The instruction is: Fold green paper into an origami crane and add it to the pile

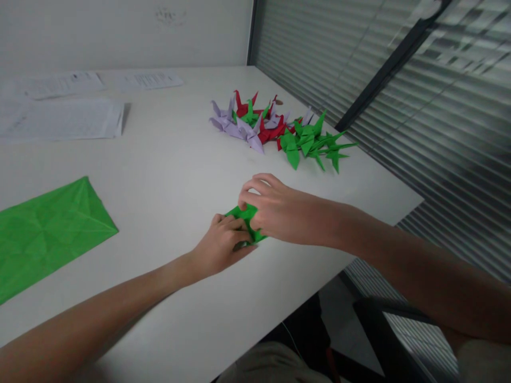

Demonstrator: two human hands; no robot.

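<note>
Folded green paper [246, 214]: under right hand [275, 207] and left hand [227, 239], near the front edge of the desk [171, 175].
Desk: white, broad, with printed papers [59, 119] at the far left.
Green sheet [48, 234]: lying at the left, well apart from the hands; crossed by creases, largely opened out.
Paper birds [271, 133]: grouped beyond the hands in lilac, red and green; finished, by the look of them.
Right hand: arched over the paper, fingers curled; fingertips partly hidden, pinch or press unclear.
Left hand: fingers bent onto the paper, thumb stretched along the near side; firmness of grip not visible.
Small folds: seemingly partway made, no finished shape showing; more folding probably left.
</note>
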